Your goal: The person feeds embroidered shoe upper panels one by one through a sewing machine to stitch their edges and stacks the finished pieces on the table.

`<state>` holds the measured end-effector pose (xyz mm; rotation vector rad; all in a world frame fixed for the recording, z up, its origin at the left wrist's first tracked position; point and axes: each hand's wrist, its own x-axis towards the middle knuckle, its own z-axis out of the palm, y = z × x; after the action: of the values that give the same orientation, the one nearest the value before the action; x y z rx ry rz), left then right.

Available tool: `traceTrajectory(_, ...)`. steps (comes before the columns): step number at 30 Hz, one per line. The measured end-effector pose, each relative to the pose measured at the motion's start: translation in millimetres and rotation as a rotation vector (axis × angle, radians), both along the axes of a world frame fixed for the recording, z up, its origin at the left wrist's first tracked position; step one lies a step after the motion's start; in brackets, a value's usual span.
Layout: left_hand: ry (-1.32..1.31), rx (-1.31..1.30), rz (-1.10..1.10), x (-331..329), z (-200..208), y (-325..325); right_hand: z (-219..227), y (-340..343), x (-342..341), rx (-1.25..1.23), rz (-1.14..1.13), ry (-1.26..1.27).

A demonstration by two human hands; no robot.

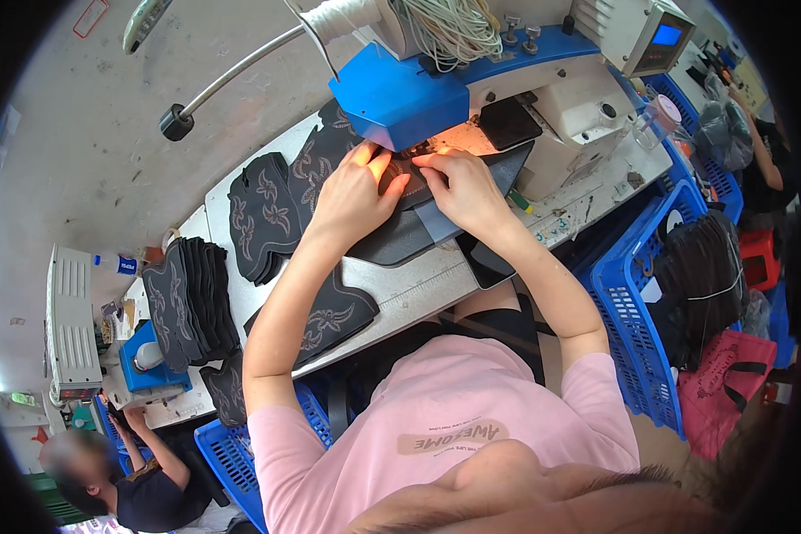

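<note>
Both hands work at a dark stitched panel [400, 178] under the blue head of a sewing machine [405, 102], in a warm lamp glow. My left hand [356, 191] lies on the panel, its fingers spread and its thumb pointing right. My right hand [463, 189] is across from it, fingers bent together with the tips at the panel's right part. The machine head partly hides the fingertips and the stitching spot. Left of my left hand lie stacked dark panels [262, 214] with pale curling stitching. Another such panel [334, 316] rests beneath my left forearm.
A phone-like black slab [509, 123] lies on the machine bed beyond my right hand. Further left stands a thick panel stack [187, 298]. Blue crates [627, 311] flank me, a bundle of dark pieces [699, 276] at the right. Another person [156, 485] sits at lower left.
</note>
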<state>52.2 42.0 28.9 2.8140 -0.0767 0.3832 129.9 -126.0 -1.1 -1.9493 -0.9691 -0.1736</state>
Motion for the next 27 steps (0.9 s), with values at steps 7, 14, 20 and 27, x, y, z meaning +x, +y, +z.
traceTrajectory(7, -0.042, 0.034, 0.004, 11, 1, 17, -1, -1, -1, -0.047, 0.057, -0.16)
traceTrajectory(14, 0.046, 0.014, 0.006, 24, 10, 36, -4, 0, -2, -0.127, 0.042, -0.313)
traceTrajectory(20, -0.015, 0.043, -0.011, 26, 4, 53, 0, -1, -4, -0.142, 0.041, -0.257)
traceTrajectory(27, -0.032, 0.417, 0.257, -39, 6, -17, 1, -5, -14, -0.068, -0.044, -0.216)
